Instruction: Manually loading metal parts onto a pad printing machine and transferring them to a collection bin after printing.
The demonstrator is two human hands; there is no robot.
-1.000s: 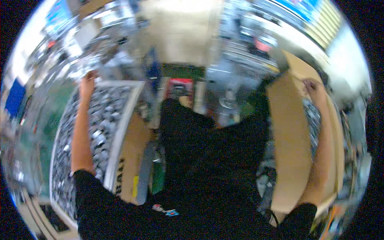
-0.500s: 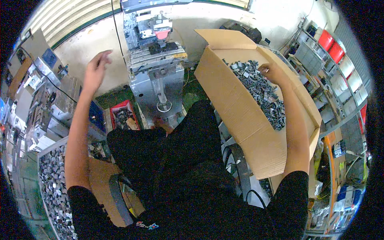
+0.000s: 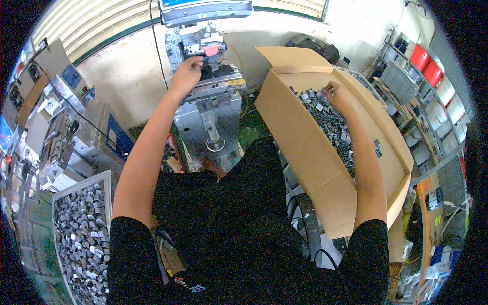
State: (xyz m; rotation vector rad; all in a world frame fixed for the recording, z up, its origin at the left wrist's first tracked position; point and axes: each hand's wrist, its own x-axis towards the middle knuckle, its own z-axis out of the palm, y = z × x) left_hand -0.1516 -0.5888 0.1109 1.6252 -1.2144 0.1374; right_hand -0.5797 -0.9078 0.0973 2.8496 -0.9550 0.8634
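Observation:
My left hand point(image 3: 187, 74) reaches to the left side of the press machine point(image 3: 208, 114), level with its dark work bed point(image 3: 216, 72). Its fingers are bunched together at the tips, and whatever they may hold is too small to make out. Just right of those fingertips is a pink-red block point(image 3: 211, 50) on the machine's upper part. Over the open cardboard box point(image 3: 305, 152), my right hand point(image 3: 337, 96) pinches a small grey metal part point(image 3: 322, 95). Beneath it lies a heap of similar small metal parts point(image 3: 328, 122).
A tray of grey metal pieces point(image 3: 84, 239) stands at the lower left. Beside the machine's base is a red bin point(image 3: 175, 155), partly hidden by my left arm. Machinery point(image 3: 84, 137) lines the left; metal shelving with red containers point(image 3: 427, 66) runs along the right.
My left hand has moved right, from beside the machine to its work bed. My right hand has shifted slightly left over the heap, and a metal part now shows at its fingertips.

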